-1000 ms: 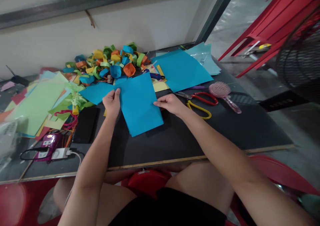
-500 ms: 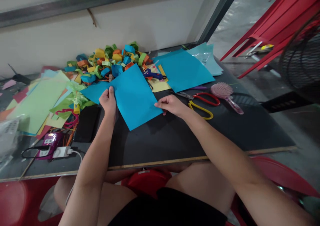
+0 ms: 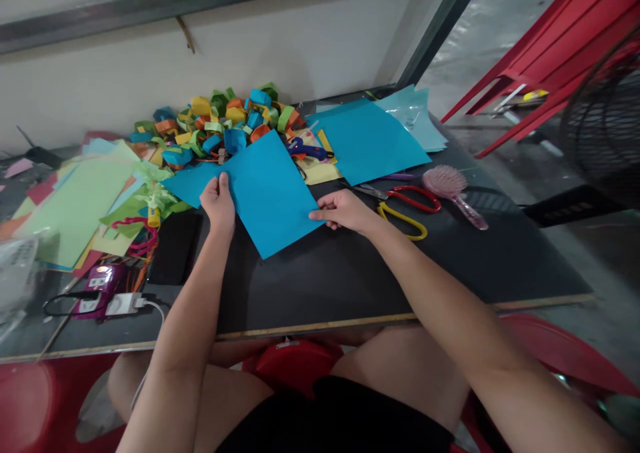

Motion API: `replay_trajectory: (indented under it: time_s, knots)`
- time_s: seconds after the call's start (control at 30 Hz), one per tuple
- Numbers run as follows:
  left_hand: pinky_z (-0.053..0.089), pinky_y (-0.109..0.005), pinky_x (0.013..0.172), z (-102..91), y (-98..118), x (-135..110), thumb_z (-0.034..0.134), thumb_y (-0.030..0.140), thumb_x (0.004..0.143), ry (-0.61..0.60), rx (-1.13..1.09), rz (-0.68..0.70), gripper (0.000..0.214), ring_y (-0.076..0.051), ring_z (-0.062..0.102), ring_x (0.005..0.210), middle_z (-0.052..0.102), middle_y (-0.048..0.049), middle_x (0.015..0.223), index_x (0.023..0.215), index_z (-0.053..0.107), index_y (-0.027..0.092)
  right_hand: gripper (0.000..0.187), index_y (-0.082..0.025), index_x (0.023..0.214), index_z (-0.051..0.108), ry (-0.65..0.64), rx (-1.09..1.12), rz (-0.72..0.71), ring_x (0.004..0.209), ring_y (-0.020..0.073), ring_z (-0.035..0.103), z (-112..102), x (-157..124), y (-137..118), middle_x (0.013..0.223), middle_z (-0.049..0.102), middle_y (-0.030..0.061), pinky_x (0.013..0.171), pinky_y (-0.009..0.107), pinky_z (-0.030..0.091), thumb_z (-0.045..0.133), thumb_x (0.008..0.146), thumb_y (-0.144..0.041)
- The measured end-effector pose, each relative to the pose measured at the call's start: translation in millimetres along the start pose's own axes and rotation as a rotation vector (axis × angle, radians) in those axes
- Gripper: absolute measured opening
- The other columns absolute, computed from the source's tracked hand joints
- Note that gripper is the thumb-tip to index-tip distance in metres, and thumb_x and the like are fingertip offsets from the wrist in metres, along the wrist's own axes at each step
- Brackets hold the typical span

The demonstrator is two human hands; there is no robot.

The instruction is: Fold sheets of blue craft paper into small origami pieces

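Note:
A blue sheet of paper [image 3: 273, 196] is held tilted above the dark table. My left hand [image 3: 219, 201] pinches its left edge, thumb on top. At the right edge, my right hand [image 3: 345, 211] grips the sheet between thumb and fingers. Another blue piece of paper [image 3: 193, 183] shows behind my left hand; whether that hand also holds it I cannot tell. Beyond the sheet lies a heap of small folded paper pieces [image 3: 215, 123] in blue, green, orange and yellow. A dark blue glue gun [image 3: 307, 149] rests just behind the sheet's right corner.
Right of my hands lie scissors with red handles [image 3: 417, 199], a yellow handle [image 3: 405, 223] and a pink hairbrush [image 3: 453, 189]. More blue paper [image 3: 370, 139] lies behind. On the left are coloured sheets [image 3: 80, 199], a black phone [image 3: 174, 247] and a purple power strip [image 3: 103, 289]. A fan [image 3: 605, 119] stands at right.
Both hands keep hold of the blue sheet. The sheet and my left hand have shifted very slightly to the right; the fingers of my right hand have moved a little.

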State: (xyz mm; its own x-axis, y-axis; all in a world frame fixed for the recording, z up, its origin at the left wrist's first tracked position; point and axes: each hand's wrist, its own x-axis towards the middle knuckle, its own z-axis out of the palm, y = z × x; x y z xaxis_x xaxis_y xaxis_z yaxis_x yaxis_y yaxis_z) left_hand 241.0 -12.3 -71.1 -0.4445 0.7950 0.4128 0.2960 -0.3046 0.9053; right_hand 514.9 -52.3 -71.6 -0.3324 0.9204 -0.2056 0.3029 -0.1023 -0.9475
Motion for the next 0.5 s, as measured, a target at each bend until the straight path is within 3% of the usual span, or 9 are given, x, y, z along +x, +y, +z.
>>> replay_trajectory:
  time_s: [0.07, 0.17, 0.3, 0.4, 0.5]
  knots:
    - [0.017, -0.024, 0.042, 0.0, -1.6, 0.5, 0.062, 0.048, 0.087, 0.021, -0.037, -0.001, 0.055, -0.007, 0.019, 0.047, 0.018, 0.0061, 0.054, 0.055, 0.026, 0.020, 0.040, -0.015, 0.063, 0.062, -0.051, -0.031, -0.008, 0.044, 0.0088, 0.052, 0.7, 0.1, 0.7, 0.051, 0.057, -0.0001, 0.045, 0.023, 0.040, 0.083, 0.059, -0.049]
    - [0.026, -0.020, 0.040, 2.6, -7.1, 1.3, 0.058, 0.060, 0.084, -0.032, -0.203, -0.109, 0.049, -0.006, 0.029, 0.044, 0.028, 0.0063, 0.051, 0.061, 0.041, 0.020, 0.041, -0.016, 0.056, 0.059, 0.040, -0.024, -0.046, 0.044, 0.0087, 0.052, 1.2, 0.1, 1.0, 0.051, 0.059, 0.0017, 0.046, 0.024, 0.040, 0.083, 0.060, -0.049]
    - [0.049, -0.024, 0.051, 9.3, -12.0, -3.7, 0.061, 0.067, 0.078, -0.401, -0.329, -0.310, 0.051, -0.012, 0.058, 0.056, 0.061, 0.0002, 0.066, 0.100, 0.060, 0.021, 0.044, -0.018, 0.054, 0.054, 0.202, 0.045, -0.118, 0.044, 0.0093, 0.052, -0.7, 0.8, 2.0, 0.050, 0.058, 0.0011, 0.047, 0.025, 0.042, 0.080, 0.063, -0.052]
    - [0.056, -0.033, 0.074, 12.4, -11.5, -10.3, 0.068, 0.056, 0.078, -0.596, -0.208, -0.223, 0.052, -0.020, 0.068, 0.082, 0.071, -0.0070, 0.092, 0.114, 0.060, 0.020, 0.046, -0.019, 0.056, 0.054, 0.240, 0.001, -0.179, 0.045, 0.0102, 0.052, -1.8, 1.4, 3.3, 0.050, 0.056, 0.0002, 0.049, 0.026, 0.043, 0.079, 0.063, -0.057]
    - [0.054, -0.037, 0.090, 12.3, -9.0, -13.8, 0.063, 0.050, 0.083, -0.646, -0.195, -0.149, 0.047, -0.022, 0.066, 0.103, 0.070, -0.0081, 0.110, 0.121, 0.057, 0.022, 0.054, -0.021, 0.054, 0.051, 0.258, 0.017, -0.245, 0.048, 0.0121, 0.051, -1.3, 2.4, 4.3, 0.049, 0.050, 0.0000, 0.050, 0.028, 0.043, 0.065, 0.070, -0.071]
